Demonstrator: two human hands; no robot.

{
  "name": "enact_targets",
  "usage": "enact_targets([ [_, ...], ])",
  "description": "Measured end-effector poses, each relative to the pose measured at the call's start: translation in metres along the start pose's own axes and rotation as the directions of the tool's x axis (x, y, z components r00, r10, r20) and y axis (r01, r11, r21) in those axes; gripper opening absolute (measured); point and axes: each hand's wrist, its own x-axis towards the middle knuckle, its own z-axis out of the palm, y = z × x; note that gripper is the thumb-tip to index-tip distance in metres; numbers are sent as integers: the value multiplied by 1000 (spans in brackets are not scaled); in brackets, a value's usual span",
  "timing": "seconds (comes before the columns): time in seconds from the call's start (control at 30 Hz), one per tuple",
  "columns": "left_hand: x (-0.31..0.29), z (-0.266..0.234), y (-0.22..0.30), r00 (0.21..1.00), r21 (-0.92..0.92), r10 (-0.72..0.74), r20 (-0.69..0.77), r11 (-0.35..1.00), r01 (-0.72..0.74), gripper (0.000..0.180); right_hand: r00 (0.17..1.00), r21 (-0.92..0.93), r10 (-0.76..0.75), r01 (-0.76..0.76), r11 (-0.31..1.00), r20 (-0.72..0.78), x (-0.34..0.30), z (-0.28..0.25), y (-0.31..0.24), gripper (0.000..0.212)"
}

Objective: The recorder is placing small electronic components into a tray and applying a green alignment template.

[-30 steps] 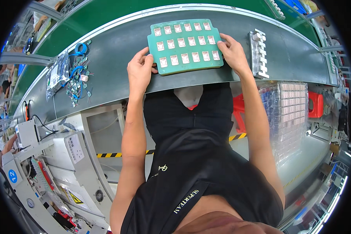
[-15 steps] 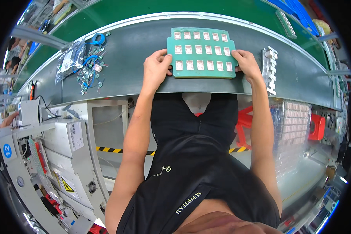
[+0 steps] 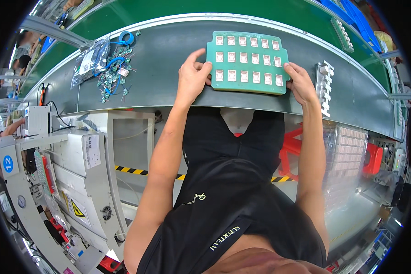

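A flat green tray (image 3: 250, 66) with three rows of small pale square pieces seated in its pockets is on the dark bench in front of me. At its left edge, my left hand (image 3: 192, 81) pinches the tray between the thumb and the fingers curled beneath, while the index finger points up and away from the edge. My right hand (image 3: 303, 86) holds the right edge, its thumb near the rim and the other fingers partly hidden below. Whether the tray rests on the bench or is slightly raised, I cannot tell.
On the left lie a clear plastic bag (image 3: 90, 61), a tangle of small wired boards (image 3: 112, 77) and a blue tape roll (image 3: 127, 38). A metal fixture with white knobs (image 3: 324, 89) stands right of my right hand. Clear trays of pale pieces (image 3: 349, 148) sit below the bench.
The tray and both hands have shifted slightly right, partly with the whole view. My left index finger has straightened away from the tray's edge.
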Motion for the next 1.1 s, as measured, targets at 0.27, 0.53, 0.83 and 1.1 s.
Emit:
enact_targets([
  [0.27,7,-2,-3,911,462,389,139,788,-407,33,1000,120,12,-15,993,25,0,-5,13,41],
  [0.53,5,-1,11,894,735,363,262,526,-429,29,1000,138,14,-14,990,1,2,-6,19,40],
  [0.83,8,-4,18,883,793,324,339,407,-454,29,1000,130,10,-11,991,6,3,-8,23,40],
  [1.1,3,-2,14,881,816,349,319,372,-443,26,1000,121,-10,13,993,-22,2,-5,24,39],
])
